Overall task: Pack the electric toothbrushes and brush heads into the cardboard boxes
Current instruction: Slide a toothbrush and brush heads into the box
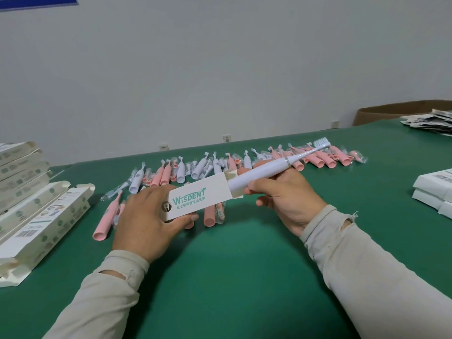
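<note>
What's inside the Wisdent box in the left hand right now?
The white toothbrush, base end in the box, rest and bristles sticking out, gripped by the right hand. Anything deeper inside is hidden by the cardboard.

Two hands are in view, the left hand (146,216) and the right hand (286,199), and between them they hold one box (198,200) and one white toothbrush (264,171). The row of loose pink and white toothbrush handles (220,167) and bagged brush heads on the green table (244,265) is too crowded and overlapping to count exactly, but there are dozens. At the left lie about nine open boxes (41,216), at the right edge roughly three closed white boxes (435,192), one pile of printed leaflets (430,121) and one brown carton (391,112)
</note>
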Motion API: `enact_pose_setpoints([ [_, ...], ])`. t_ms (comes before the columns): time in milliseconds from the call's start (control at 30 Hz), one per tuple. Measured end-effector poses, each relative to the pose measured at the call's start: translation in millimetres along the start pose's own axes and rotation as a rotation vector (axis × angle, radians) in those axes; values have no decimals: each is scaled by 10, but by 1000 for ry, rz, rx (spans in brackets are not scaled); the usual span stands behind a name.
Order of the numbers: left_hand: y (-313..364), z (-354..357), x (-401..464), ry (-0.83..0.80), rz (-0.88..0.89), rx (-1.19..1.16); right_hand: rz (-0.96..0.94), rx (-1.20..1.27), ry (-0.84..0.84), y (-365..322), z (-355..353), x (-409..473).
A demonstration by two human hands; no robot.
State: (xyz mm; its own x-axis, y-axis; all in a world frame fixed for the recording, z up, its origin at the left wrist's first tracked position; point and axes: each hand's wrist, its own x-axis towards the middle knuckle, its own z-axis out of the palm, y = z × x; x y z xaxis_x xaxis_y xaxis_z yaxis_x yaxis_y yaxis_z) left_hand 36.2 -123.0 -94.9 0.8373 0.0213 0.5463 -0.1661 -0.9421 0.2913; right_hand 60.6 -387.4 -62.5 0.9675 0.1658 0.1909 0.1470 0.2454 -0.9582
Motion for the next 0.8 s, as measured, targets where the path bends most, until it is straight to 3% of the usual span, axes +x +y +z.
enact_pose_setpoints([
  [167, -22, 1, 2, -1, 7, -27, 128, 84, -83, 39, 31, -11],
  [267, -15, -17, -2, 28, -29, -22, 120, 243, 151, 18, -16, 51],
  [367, -14, -25, -3, 31, -54, 7, 37, 168, 320, 18, -93, 107],
  [567, -18, -12, -4, 21, -47, -10, -9, -75, 44, 159, 46, 69],
  [700, -32, -18, 1, 46, -65, 30, -97, -22, 238, 124, -28, 101],
  [800, -22, -10, 2, 37, -75, 35, -167, -63, 236, 94, -65, 100],
])
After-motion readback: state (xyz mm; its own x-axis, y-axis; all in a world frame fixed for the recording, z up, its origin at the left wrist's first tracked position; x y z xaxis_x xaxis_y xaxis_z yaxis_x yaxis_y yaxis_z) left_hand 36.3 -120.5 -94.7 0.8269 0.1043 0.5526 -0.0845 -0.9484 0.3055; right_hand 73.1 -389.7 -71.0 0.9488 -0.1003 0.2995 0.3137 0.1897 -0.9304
